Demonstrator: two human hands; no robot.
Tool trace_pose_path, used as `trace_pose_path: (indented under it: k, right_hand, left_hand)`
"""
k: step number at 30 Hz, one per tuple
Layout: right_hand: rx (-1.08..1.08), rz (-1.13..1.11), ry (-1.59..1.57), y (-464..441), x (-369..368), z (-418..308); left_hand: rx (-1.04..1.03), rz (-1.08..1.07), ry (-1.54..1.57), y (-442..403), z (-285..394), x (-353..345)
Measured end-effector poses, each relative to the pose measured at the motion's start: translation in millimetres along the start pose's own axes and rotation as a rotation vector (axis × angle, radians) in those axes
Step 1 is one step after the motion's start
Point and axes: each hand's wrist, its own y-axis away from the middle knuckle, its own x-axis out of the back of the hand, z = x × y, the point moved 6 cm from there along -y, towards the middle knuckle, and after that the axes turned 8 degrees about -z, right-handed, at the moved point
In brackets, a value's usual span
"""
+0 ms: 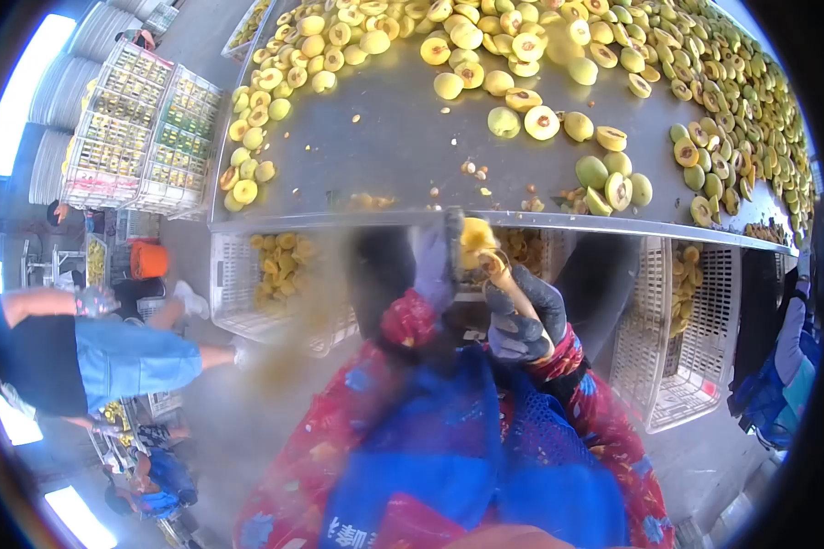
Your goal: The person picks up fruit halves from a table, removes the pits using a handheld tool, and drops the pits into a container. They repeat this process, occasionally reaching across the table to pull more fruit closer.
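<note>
My right hand (526, 316), in a grey and lilac glove, is closed round the wooden handle of a small tool (520, 291) just below the table's front edge. The tool's looped metal tip touches a yellow halved fruit (476, 235). To the left of it, my left hand (433, 265) is a blurred lilac glove near the table edge; its fingers are hidden or smeared. Halved yellow-green fruits (542, 123) with brown centres lie on the metal table (366, 156) beyond, among loose pits (470, 167).
White crates (238, 284) with fruit stand under the table, another crate (645, 339) to the right. Stacked crates (119, 128) are at the far left. A person in blue shorts (128, 361) walks at left; another person (783, 366) is at the right edge.
</note>
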Motion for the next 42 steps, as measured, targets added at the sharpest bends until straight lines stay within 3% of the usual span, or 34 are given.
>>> trace_pose_path:
  k: [1, 2, 3, 4, 5, 7, 9, 11, 12, 13, 14, 15, 17, 19, 20, 21, 23, 25, 26, 27, 28, 29, 30, 31, 33, 35, 36, 38, 40, 42]
  right_hand:
    - [0.039, 0.094, 0.098, 3, 5, -8]
    - [0.073, 0.192, 0.191, 9, 9, -18]
    - [0.102, 0.288, 0.288, 12, 13, -28]
    - [0.159, 0.606, 0.702, 22, 1, -40]
    - [0.116, 0.717, 0.978, 27, -16, -53]
    - [0.299, 0.828, 1.489, 51, -19, -94]
    - [0.450, 1.110, 1.579, 83, -39, -139]
    - [0.697, 1.129, 1.892, 115, -59, -206]
    - [0.674, 1.305, 1.935, 128, -74, -234]
    - [0.636, 1.485, 1.961, 141, -88, -262]
    - [0.630, 1.587, 1.997, 155, -90, -296]
    - [0.610, 1.637, 2.037, 165, -80, -333]
    - [0.542, 1.631, 2.138, 182, -38, -401]
    - [0.371, 1.502, 2.370, 172, 16, -443]
    - [-0.041, 1.773, 2.556, 111, -7, -398]
    - [-0.014, 1.548, 2.507, 78, -16, -372]
    - [-0.190, 1.015, 1.749, 35, -12, -335]
    - [-0.078, 1.136, 2.251, 13, -72, -354]
    - [-0.026, 1.197, 2.495, 3, -94, -368]
    - [0.134, 1.320, 2.495, 20, -86, -423]
    - [0.299, 1.439, 2.490, 44, -76, -489]
    - [0.436, 1.431, 2.351, 54, -81, -529]
    - [0.588, 1.458, 1.924, 62, -85, -556]
    - [0.806, 1.398, 1.721, 66, -86, -580]
    - [0.906, 1.234, 1.525, 66, -68, -619]
    - [0.973, 1.028, 1.687, 48, -41, -662]
    - [0.992, 0.924, 1.762, 38, -32, -673]
    - [0.793, 1.049, 1.708, 11, -51, -636]
    - [0.676, 1.127, 1.661, -18, -71, -599]
    - [0.684, 0.955, 1.516, -41, -62, -581]
  left_hand:
    - [-0.084, 0.055, -0.271, 5, -6, 11]
    - [-0.055, 0.010, -0.098, 8, -2, 30]
    - [-0.044, 0.012, -0.148, 11, -3, 53]
    - [-0.033, 0.013, -0.199, 15, -4, 75]
    - [-0.034, 0.057, -0.474, 22, -9, 98]
    - [0.435, 0.087, 0.040, 31, -35, 149]
    - [0.439, 0.148, -0.503, 59, -90, 206]
    - [0.648, 0.055, -0.737, 91, -137, 255]
    - [0.914, -0.044, -0.820, 111, -179, 281]
    - [1.023, -0.289, -0.957, 144, -258, 316]
    - [0.973, -0.333, -0.914, 150, -267, 327]
    - [0.753, -0.294, -1.091, 124, -211, 319]
    - [0.802, -0.319, -0.789, 75, -233, 341]
    - [0.675, -0.111, -0.600, -8, -187, 334]
    - [0.564, -0.049, -0.595, -52, -164, 328]
    - [0.365, -0.047, -0.760, -98, -147, 320]
    - [0.221, -0.037, -0.516, -237, -161, 302]
    - [0.124, -0.102, -0.602, -335, -198, 290]
    - [0.199, -0.123, -0.362, -373, -210, 282]
    - [0.270, -0.148, -0.120, -409, -220, 269]
    - [0.106, -0.111, -0.235, -450, -222, 256]
    - [0.143, -0.023, -0.362, -473, -213, 240]
    - [0.191, 0.063, -0.487, -494, -201, 222]
    - [0.249, 0.145, -0.602, -515, -190, 205]
    - [0.051, 0.331, -0.754, -515, -114, 174]
    - [0.005, 0.058, -0.600, -545, -82, 142]
    - [0.083, 0.079, -0.717, -537, -46, 134]
    - [-0.237, -0.040, -0.799, -573, -47, 117]
    - [-0.150, -0.035, -0.736, -575, -33, 72]
    - [-0.118, -0.100, -0.652, -577, -24, 42]
